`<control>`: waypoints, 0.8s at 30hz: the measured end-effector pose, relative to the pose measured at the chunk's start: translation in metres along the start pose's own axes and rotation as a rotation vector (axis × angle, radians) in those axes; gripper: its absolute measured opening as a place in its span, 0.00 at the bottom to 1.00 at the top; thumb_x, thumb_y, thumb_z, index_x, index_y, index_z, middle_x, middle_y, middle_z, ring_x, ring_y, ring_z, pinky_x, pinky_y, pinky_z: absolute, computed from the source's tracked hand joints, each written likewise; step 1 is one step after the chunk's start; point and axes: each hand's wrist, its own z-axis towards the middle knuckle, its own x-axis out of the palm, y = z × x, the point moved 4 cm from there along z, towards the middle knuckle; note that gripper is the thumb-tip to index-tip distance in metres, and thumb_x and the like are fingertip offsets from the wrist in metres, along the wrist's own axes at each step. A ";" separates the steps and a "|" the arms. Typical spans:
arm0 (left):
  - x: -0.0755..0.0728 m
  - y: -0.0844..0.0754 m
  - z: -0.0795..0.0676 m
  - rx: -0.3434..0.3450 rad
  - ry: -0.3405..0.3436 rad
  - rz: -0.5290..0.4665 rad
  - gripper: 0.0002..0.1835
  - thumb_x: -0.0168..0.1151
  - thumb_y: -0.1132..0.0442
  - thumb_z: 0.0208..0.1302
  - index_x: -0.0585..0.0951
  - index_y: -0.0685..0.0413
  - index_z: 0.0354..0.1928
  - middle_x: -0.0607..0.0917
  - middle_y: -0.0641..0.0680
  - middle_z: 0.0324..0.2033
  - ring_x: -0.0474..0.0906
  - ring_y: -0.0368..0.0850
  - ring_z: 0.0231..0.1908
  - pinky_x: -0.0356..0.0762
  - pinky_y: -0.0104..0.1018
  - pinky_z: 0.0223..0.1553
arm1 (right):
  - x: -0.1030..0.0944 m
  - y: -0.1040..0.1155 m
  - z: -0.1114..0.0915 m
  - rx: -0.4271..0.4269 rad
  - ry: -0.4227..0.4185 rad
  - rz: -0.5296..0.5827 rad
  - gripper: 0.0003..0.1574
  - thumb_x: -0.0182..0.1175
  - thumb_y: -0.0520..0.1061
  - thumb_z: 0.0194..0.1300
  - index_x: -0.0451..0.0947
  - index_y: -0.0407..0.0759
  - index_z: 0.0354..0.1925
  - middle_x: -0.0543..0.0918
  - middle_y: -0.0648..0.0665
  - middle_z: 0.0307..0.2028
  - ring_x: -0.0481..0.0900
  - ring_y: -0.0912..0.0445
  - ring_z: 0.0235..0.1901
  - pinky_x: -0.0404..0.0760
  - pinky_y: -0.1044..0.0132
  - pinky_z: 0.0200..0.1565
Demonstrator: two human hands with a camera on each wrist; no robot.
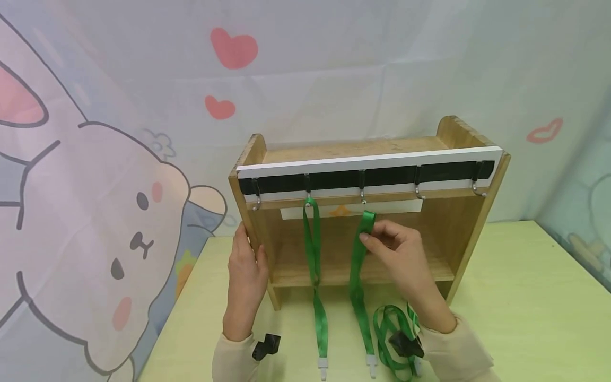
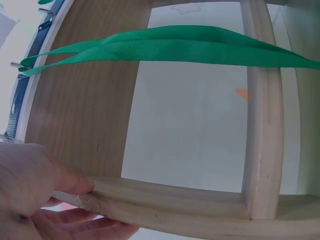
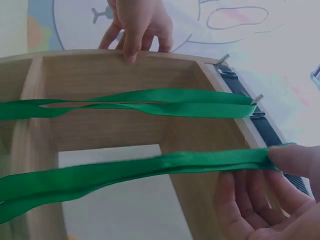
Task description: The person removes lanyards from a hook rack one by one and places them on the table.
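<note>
My right hand [image 1: 398, 252] pinches a green lanyard [image 1: 356, 276] between thumb and fingers near its top loop. That loop is just below the middle hook [image 1: 363, 195], apart from it in the head view. The strap hangs down to a white clip [image 1: 372, 366]. A second green lanyard [image 1: 312, 249] hangs from the hook to the left, its clip at the bottom. With the thumb inside and the fingers outside, my left hand [image 2: 45, 195] grips the left side panel of a wooden shelf [image 1: 253, 212].
More green lanyard [image 1: 389, 339] lies looped on the pale yellow table [image 1: 515, 297], partly behind the right wrist. Bare metal hooks stand on the rail at the far left [image 1: 258, 199] and toward the right end [image 1: 418, 188]. A printed cloth [image 1: 334, 101] hangs behind the shelf.
</note>
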 end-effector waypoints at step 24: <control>0.000 -0.001 0.001 -0.014 -0.005 -0.007 0.30 0.57 0.81 0.66 0.60 0.75 0.69 0.72 0.74 0.58 0.75 0.71 0.58 0.80 0.61 0.49 | 0.004 -0.058 -0.035 0.340 0.330 0.164 0.06 0.61 0.41 0.72 0.79 0.38 0.39 0.80 0.50 0.35 0.81 0.54 0.38 0.84 0.53 0.47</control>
